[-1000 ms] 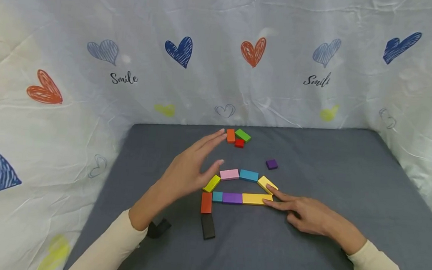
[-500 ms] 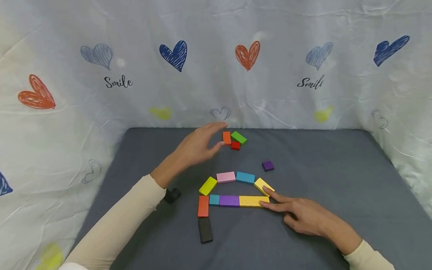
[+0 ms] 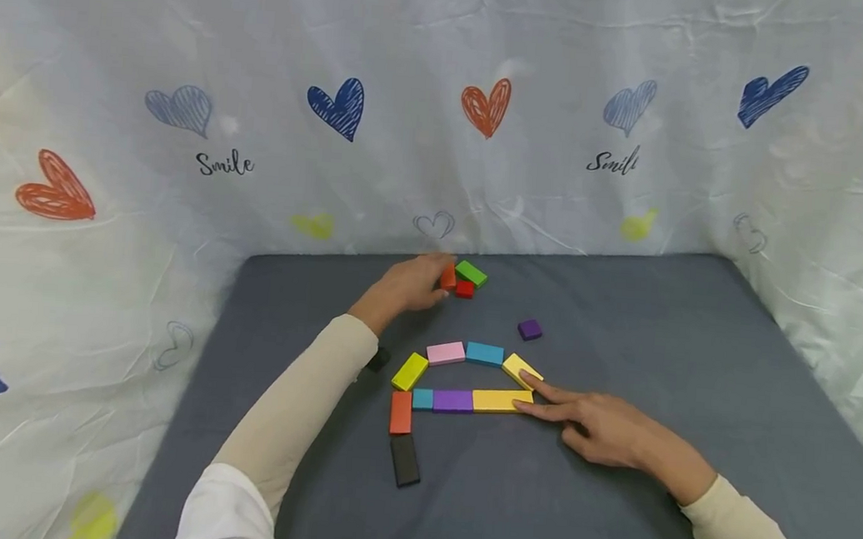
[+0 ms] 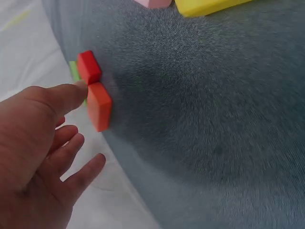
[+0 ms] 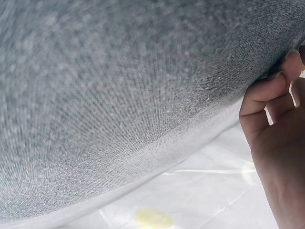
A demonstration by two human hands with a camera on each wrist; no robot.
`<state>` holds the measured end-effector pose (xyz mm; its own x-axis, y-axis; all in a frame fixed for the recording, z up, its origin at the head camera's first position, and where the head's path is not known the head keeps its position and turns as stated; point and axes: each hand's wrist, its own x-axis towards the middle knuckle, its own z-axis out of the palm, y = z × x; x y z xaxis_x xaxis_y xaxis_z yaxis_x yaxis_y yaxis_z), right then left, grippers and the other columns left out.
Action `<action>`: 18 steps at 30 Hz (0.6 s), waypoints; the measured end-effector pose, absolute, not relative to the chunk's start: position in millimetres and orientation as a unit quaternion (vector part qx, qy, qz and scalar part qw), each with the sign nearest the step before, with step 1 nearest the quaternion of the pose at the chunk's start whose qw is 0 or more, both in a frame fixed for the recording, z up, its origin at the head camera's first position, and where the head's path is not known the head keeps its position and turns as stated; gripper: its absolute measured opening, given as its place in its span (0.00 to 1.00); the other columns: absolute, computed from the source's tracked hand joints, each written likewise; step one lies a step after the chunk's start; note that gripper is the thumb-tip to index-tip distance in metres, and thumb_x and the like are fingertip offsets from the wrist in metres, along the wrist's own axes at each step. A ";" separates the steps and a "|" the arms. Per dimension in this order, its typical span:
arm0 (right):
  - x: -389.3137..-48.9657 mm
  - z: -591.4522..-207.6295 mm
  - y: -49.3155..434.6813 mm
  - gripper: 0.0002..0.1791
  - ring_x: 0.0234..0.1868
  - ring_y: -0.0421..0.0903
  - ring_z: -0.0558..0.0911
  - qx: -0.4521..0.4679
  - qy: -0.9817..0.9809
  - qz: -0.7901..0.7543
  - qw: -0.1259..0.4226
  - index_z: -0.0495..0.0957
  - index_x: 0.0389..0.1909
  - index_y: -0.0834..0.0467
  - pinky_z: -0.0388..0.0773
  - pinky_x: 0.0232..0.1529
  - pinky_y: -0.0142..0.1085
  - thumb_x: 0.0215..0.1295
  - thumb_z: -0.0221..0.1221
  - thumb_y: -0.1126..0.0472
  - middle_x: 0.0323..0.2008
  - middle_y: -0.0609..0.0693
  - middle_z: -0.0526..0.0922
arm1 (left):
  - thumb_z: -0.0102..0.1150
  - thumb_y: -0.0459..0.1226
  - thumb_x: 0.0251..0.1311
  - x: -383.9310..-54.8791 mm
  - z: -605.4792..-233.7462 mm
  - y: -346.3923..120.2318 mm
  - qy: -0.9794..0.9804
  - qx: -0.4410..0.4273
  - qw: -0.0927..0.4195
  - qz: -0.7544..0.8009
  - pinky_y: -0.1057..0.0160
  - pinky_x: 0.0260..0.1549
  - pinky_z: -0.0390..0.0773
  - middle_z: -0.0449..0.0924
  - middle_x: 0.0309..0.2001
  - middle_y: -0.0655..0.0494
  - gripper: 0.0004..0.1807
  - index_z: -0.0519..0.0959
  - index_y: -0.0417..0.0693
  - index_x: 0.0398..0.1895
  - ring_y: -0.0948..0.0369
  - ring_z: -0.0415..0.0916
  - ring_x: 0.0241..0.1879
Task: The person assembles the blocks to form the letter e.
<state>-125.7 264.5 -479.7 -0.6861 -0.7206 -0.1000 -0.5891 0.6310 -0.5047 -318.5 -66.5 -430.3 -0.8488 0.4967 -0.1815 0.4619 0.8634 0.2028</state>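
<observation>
My left hand (image 3: 411, 285) reaches to the back of the table beside an orange block (image 3: 448, 276). In the left wrist view its thumb lies over the corner where the orange block meets a small red block (image 4: 89, 67), and the other fingers are spread apart beyond. A green block (image 3: 471, 273) lies right behind the red one. My right hand (image 3: 601, 427) touches a pale yellow block (image 3: 518, 369) with its index finger and a longer yellow block (image 3: 496, 401) with its middle finger, both fingers straight. In the right wrist view, its fingertips are partly cut off.
Pink (image 3: 446, 353), blue (image 3: 484, 354) and lime (image 3: 410, 372) blocks form an arc above a row with purple (image 3: 453, 400) and teal (image 3: 422, 398) blocks. Orange-red (image 3: 401, 413) and black (image 3: 405, 460) blocks run downward. A dark purple block (image 3: 529, 330) lies apart. A printed curtain (image 3: 408, 176) backs the grey table (image 3: 572, 521).
My left hand has moved away from the arc of blocks to the back, down to the orange block. The right hand has stayed with its fingers on the yellow blocks. The view has shifted slightly.
</observation>
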 end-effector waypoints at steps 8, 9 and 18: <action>-125.4 -481.7 264.0 0.43 0.39 0.37 0.75 -0.369 0.892 -0.218 0.141 0.67 0.79 0.36 0.58 0.23 0.26 0.68 0.55 0.73 0.84 0.46 0.55 | 0.62 0.47 0.76 -332.5 -446.5 -63.1 0.963 0.233 0.131 0.045 0.49 0.76 0.64 0.57 0.83 0.51 0.41 0.56 0.50 0.85 0.53 0.59 0.80; -125.3 -481.7 264.0 0.43 0.41 0.37 0.76 -0.368 0.893 -0.217 0.141 0.67 0.79 0.36 0.58 0.23 0.26 0.68 0.55 0.73 0.84 0.45 0.55 | 0.62 0.47 0.76 -333.4 -447.6 -63.0 0.963 0.232 0.131 0.045 0.49 0.76 0.63 0.56 0.83 0.51 0.41 0.56 0.50 0.85 0.53 0.59 0.80; -125.0 -481.5 264.6 0.43 0.53 0.41 0.77 -0.362 0.895 -0.217 0.142 0.67 0.79 0.35 0.60 0.25 0.26 0.68 0.56 0.73 0.84 0.45 0.55 | 0.56 0.47 0.79 -336.7 -455.4 -59.6 0.970 0.215 0.107 0.044 0.49 0.74 0.67 0.63 0.81 0.53 0.34 0.62 0.53 0.84 0.54 0.64 0.77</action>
<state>-125.0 264.6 -481.5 -0.6977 -0.7098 -0.0968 -0.5868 0.6438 -0.4912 -336.7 -59.6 -455.4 -0.8847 0.4267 -0.1878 0.4081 0.9035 0.1306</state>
